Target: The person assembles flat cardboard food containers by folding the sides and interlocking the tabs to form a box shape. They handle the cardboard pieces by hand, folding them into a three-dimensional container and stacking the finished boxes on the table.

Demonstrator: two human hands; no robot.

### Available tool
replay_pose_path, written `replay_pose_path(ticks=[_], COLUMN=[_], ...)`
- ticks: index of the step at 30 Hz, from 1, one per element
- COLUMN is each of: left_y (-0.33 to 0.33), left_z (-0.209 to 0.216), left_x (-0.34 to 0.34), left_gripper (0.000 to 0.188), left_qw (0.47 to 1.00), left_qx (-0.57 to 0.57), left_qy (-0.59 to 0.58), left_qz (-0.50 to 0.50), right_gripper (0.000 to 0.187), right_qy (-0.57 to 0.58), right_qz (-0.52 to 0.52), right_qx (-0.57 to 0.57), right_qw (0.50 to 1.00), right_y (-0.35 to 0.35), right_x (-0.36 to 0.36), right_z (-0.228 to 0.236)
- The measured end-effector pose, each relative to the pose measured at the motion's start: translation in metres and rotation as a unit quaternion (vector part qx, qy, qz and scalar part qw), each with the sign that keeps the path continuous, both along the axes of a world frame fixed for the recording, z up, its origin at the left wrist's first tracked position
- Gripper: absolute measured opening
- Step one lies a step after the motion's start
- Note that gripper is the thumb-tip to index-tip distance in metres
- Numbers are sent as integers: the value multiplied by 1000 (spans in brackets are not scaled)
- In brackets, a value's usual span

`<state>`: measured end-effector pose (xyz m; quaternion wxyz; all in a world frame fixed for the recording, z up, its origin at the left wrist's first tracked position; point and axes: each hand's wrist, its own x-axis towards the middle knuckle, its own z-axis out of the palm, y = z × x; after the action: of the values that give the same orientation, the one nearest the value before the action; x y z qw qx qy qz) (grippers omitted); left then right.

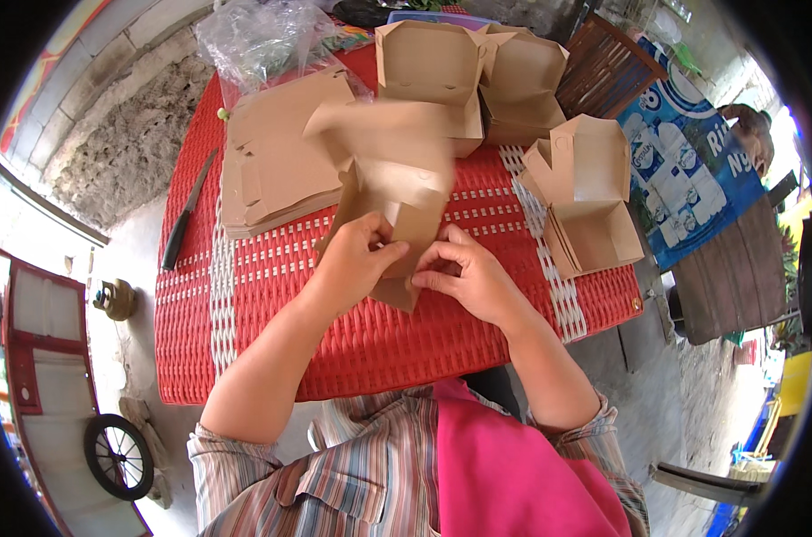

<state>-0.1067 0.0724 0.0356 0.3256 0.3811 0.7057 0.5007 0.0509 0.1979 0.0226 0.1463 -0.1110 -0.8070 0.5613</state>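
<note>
A brown cardboard box, partly folded up, stands between my hands over the woven table; its raised lid is smeared by motion. My left hand is closed on the box's near left part, thumb and fingers pinching the card. On the near right corner, my right hand pinches a flap between thumb and fingers. Just behind and left of the box lies a stack of flat cardboard blanks. Folded boxes with raised lids stand beyond: one box at the back, another box beside it, and a third box at the right.
The red and white woven tabletop lies under everything. A knife with a black handle rests near its left edge. Clear plastic bags lie at the back left. A blue printed banner hangs beyond the right edge.
</note>
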Motion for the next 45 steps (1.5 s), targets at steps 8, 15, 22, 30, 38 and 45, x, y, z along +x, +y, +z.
replay_pose_path(ticks=[8, 15, 22, 30, 38, 45], left_y=[0, -5, -2, -7, -13, -27], left_z=[-6, 19, 8, 14, 28, 31], left_x=[-4, -7, 5, 11, 0, -15], left_gripper=[10, 10, 17, 30, 25, 30], left_qw=[982, 954, 976, 929, 959, 909], left_qx=[42, 97, 165, 134, 0, 55], left_qy=[-180, -281, -142, 327, 272, 398], left_qz=[31, 38, -10, -115, -82, -109], right_gripper=[27, 21, 13, 17, 14, 16], right_qy=[4, 60, 125, 100, 65, 75], right_qz=[90, 57, -38, -137, -108, -123], right_qx=[58, -33, -328, -301, -190, -177], right_qw=[994, 996, 936, 938, 974, 974], right_y=[-1, 2, 3, 5, 1, 4], right_x=[5, 7, 5, 5, 3, 2], right_z=[9, 11, 6, 10, 10, 3])
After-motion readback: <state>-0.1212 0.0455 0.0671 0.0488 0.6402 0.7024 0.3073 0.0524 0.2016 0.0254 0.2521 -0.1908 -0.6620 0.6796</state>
